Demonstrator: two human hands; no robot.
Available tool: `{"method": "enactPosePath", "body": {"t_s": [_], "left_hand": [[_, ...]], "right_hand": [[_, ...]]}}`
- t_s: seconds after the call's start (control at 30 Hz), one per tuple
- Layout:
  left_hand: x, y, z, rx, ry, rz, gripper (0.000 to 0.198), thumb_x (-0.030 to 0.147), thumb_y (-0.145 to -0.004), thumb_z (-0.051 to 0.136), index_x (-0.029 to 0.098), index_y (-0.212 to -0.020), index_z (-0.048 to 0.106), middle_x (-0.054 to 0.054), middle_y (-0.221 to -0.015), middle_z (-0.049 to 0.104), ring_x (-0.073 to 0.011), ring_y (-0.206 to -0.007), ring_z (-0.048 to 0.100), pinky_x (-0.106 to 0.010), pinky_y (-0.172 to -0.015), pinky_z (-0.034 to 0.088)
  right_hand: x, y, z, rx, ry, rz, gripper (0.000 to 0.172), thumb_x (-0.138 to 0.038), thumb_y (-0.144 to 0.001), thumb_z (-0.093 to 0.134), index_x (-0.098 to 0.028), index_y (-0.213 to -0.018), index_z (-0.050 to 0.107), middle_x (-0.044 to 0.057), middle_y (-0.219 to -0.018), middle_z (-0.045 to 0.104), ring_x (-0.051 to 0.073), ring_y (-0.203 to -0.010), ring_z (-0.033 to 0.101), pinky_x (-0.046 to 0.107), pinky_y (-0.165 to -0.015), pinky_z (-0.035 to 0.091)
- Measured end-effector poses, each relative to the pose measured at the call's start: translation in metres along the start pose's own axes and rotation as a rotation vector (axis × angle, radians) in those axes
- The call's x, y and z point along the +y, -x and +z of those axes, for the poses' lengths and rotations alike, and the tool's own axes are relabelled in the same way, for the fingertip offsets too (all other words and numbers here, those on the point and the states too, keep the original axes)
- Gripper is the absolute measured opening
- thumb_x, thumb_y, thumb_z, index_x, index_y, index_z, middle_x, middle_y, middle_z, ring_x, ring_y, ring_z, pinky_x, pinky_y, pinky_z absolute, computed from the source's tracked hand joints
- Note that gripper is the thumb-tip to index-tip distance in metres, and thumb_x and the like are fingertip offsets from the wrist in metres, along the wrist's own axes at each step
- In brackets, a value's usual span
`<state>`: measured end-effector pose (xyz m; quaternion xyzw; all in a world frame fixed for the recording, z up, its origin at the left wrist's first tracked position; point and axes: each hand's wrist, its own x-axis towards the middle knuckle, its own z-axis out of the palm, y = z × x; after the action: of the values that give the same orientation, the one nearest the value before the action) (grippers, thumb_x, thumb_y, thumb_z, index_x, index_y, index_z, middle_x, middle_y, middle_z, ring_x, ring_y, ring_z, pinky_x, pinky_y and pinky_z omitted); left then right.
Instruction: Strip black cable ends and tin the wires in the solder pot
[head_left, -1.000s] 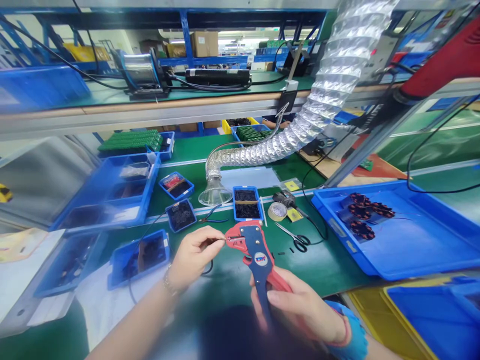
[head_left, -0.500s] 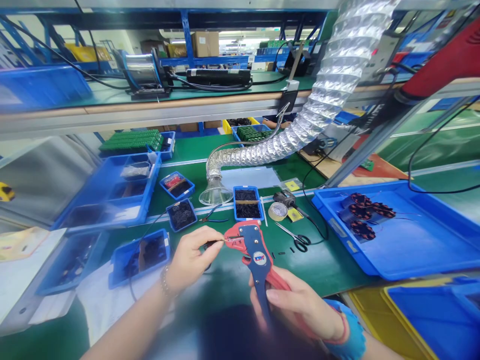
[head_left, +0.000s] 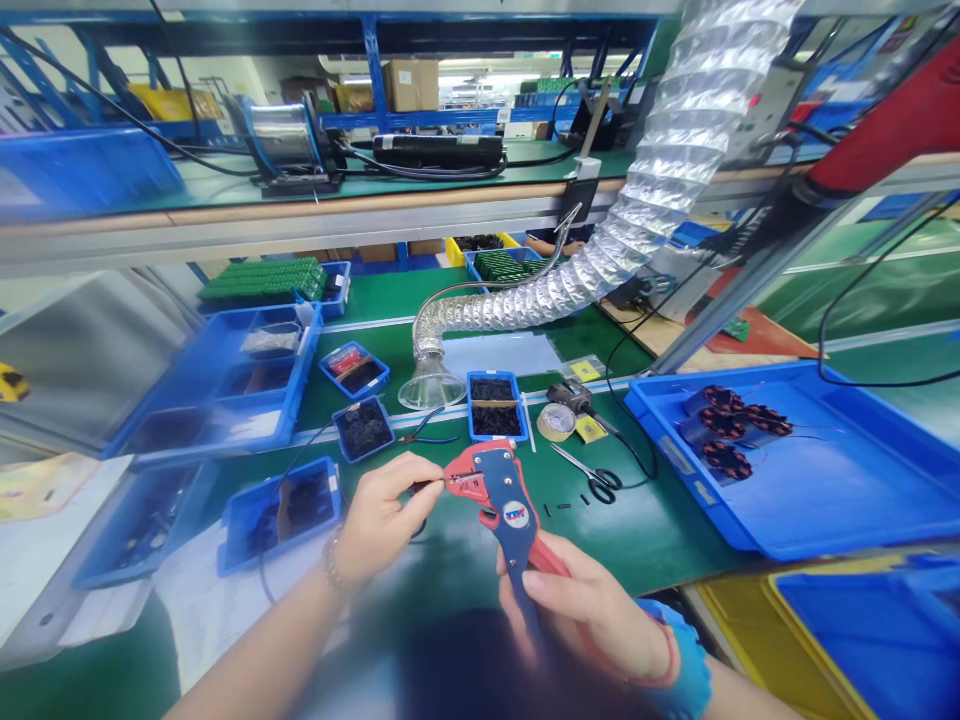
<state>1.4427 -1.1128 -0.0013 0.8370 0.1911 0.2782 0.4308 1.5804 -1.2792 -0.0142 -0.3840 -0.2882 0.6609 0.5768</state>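
Observation:
My left hand (head_left: 381, 520) pinches a thin black wire (head_left: 429, 485) between thumb and fingers, and the wire's end enters the jaws of a red and blue hand-held wire stripper (head_left: 504, 500). My right hand (head_left: 592, 620) wraps around the stripper's handles, below its head. A small black-filled blue bin (head_left: 281, 515) lies left of my left wrist. Scissors (head_left: 592, 478) rest on the green bench mat (head_left: 645, 530) to the right of the stripper, with a few short black wire pieces near them.
A large blue tray (head_left: 780, 500) holding dark coils with red markings sits to the right. Small blue bins, pliers (head_left: 424, 428) and a tape roll (head_left: 556, 422) line the bench. A silver fume duct (head_left: 525, 310) crosses behind them, below a shelf (head_left: 300, 215).
The stripper and both hands have shifted slightly left, and the stripper's head has tilted a little. The wire stays in my left hand's pinch at the jaws.

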Motion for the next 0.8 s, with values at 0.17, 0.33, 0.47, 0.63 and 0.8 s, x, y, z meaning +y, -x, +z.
{"method": "enactPosePath", "body": {"t_s": [0.17,0.33,0.47,0.63,0.8], "left_hand": [[-0.004,0.001,0.005,0.016,0.092,-0.140,0.010,0.022,-0.078,0.051,0.017,-0.079,0.060,-0.003,-0.073,0.060,-0.0133,-0.067,0.055,-0.024,-0.064,0.042],[0.003,-0.016,-0.006,0.273,0.557,-0.228,0.008,0.025,-0.080,0.050,0.018,-0.081,0.054,-0.001,-0.074,0.058,-0.0129,-0.069,0.056,-0.029,-0.071,0.046],[0.026,-0.031,-0.026,0.477,0.933,-0.060,0.004,0.022,-0.081,0.049,0.019,-0.081,0.051,0.002,-0.072,0.055,-0.0095,-0.066,0.054,-0.035,-0.076,0.048],[0.044,-0.026,-0.038,0.576,1.080,0.027,0.010,0.018,-0.085,0.043,0.019,-0.085,0.053,0.003,-0.076,0.054,-0.0061,-0.064,0.051,-0.031,-0.080,0.048],[0.039,-0.014,-0.036,0.624,1.167,-0.029,0.017,0.018,-0.087,0.038,0.017,-0.085,0.054,0.003,-0.072,0.052,-0.0036,-0.057,0.046,-0.024,-0.073,0.049]], "right_hand": [[-0.005,0.000,0.000,-0.008,-0.028,-0.040,0.020,-0.030,-0.079,0.050,-0.013,-0.088,0.046,0.002,-0.060,0.056,0.010,-0.043,0.051,0.020,-0.043,0.037],[-0.012,0.002,-0.016,0.033,-0.072,-0.081,0.031,-0.023,-0.075,0.052,-0.015,-0.105,0.046,0.011,-0.094,0.056,0.022,-0.079,0.058,0.041,-0.074,0.041],[0.011,-0.008,-0.023,0.064,-0.245,-0.048,0.036,-0.016,-0.072,0.052,-0.019,-0.107,0.044,0.009,-0.098,0.057,0.021,-0.083,0.057,0.043,-0.080,0.038],[0.038,-0.018,-0.015,-0.114,-0.444,0.120,0.046,-0.013,-0.062,0.055,-0.020,-0.106,0.043,0.013,-0.111,0.054,0.020,-0.082,0.058,0.043,-0.080,0.038],[0.039,-0.026,-0.006,-0.290,-0.411,0.147,0.053,-0.012,-0.056,0.055,-0.020,-0.107,0.045,0.012,-0.116,0.052,0.022,-0.076,0.059,0.039,-0.071,0.041]]}}
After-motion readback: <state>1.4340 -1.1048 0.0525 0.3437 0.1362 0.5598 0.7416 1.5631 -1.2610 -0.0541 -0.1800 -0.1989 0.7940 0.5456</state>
